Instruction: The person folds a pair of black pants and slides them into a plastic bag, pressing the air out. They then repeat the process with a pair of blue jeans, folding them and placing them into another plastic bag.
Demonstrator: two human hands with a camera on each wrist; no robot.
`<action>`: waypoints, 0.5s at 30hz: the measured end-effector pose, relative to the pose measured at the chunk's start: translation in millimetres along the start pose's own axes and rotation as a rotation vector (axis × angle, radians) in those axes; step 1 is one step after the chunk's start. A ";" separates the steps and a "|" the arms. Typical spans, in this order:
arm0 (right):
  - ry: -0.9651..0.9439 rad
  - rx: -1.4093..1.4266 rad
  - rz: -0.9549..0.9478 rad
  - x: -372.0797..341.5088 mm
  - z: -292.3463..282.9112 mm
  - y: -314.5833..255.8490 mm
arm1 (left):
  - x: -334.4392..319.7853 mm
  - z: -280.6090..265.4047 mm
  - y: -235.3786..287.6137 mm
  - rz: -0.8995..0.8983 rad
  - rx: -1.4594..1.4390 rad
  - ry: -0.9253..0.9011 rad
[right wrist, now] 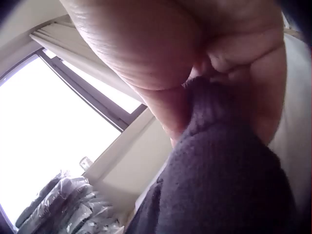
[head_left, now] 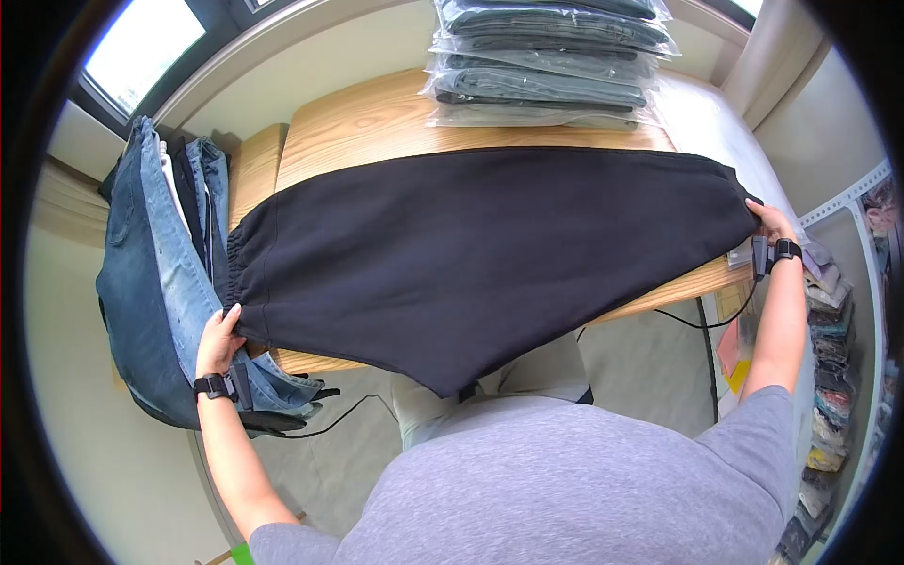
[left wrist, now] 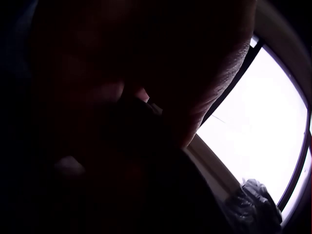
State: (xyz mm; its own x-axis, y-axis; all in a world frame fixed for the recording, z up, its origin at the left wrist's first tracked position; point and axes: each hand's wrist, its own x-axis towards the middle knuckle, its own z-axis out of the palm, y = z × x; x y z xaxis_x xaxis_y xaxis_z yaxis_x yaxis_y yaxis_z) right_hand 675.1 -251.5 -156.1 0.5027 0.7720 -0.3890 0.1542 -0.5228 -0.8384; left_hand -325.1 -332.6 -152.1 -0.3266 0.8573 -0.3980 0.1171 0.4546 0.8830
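L grip [head_left: 220,341] pinches near corner of gathered, elasticated end of black trousers [head_left: 490,250], thumb on top; R grip [head_left: 774,223] pinches narrow end, w/ fabric bunched b/w thumb & fingers per R wrist view. L wrist view too dark to add detail. Trousers lie b/w both grips, spread on worktop [head_left: 358,122], pointed crotch corner over near edge, toward the person [head_left: 565,471].

Risks (judged): overhang could drag cloth off worktop if either grip slips; uneven pull would prob. skew the lay or stretch elastic at L grip. Denim pile [head_left: 132,245] just outside L grip could snag if that arm swings out. Cable [head_left: 702,327] below R grip might catch on the edge. Bagged stack [head_left: 551,71], beyond & inward of R grip, looks slippery; a bump could slide it.

Mat'ls: trousers matte, soft-looking, few creases, tapering toward R grip; ruffled band at L grip. Denim blue, faded in parts, limp. Stack's wrap clear, glossy, crinkled. Pale sheet [head_left: 702,118] just beyond R grip, prob. plastic, smooth. Worktop light wood w/ visible grain.
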 end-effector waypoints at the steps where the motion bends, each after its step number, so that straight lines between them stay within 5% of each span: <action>1: 0.010 -0.107 -0.004 3.1 -3.2 -0.2 | 4.9 -4.4 -0.9 0.059 -0.025 -0.039; 5: -0.034 0.070 -0.053 37.6 -33.6 24.1 | 24.4 -31.3 -5.5 0.175 -0.169 0.059; 9: -0.202 0.235 0.011 -19.9 6.8 28.0 | 19.7 -39.4 -17.8 0.057 -0.092 0.052; 12: -0.001 -0.132 0.154 -57.3 17.6 0.4 | 42.0 -58.1 -34.6 0.047 -0.085 -0.056; 13: -0.208 0.103 0.166 -40.8 10.1 11.7 | 41.4 -56.1 -34.7 0.058 -0.142 -0.092; 15: -0.145 0.219 0.009 -44.1 20.0 10.5 | 55.0 -68.8 -48.0 0.101 -0.152 -0.128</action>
State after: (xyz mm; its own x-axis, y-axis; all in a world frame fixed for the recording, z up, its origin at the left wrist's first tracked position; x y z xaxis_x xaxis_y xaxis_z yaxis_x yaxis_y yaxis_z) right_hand 637.6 -283.8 -155.4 0.3733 0.8200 -0.4339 -0.0452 -0.4511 -0.8913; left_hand -413.2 -323.9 -199.2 -0.1972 0.9249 -0.3251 -0.0028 0.3310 0.9436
